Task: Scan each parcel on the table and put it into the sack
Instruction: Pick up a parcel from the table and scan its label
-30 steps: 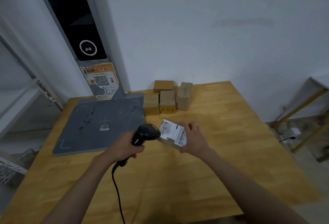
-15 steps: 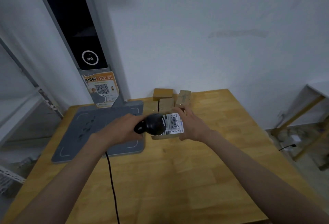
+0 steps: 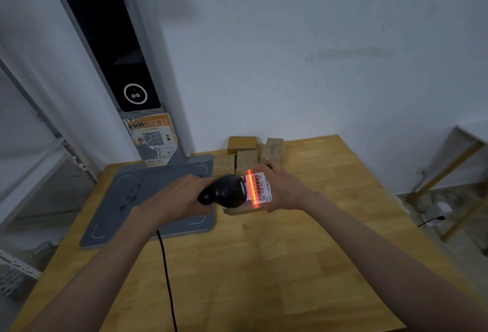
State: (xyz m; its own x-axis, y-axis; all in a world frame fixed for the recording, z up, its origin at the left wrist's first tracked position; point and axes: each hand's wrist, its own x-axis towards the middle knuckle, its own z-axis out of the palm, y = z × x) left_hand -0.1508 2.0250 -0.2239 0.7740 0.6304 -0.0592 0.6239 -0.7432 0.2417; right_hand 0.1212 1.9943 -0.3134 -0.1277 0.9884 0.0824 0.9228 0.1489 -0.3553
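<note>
My right hand grips a small cardboard parcel above the wooden table, its white barcode label turned toward me. My left hand grips a black corded barcode scanner whose head points at the label from the left. A red scan line glows across the barcode. Three more brown parcels stand at the table's back edge, behind the held one. No sack is in view.
A grey scan pad lies on the table's left half, with a tall post and dark screen rising behind it. The scanner's cable trails toward me. Metal shelving stands left, another table frame right.
The parcel and scanner rose from the table and came together in front of the back parcels. The red scan line has lit up on the label.
</note>
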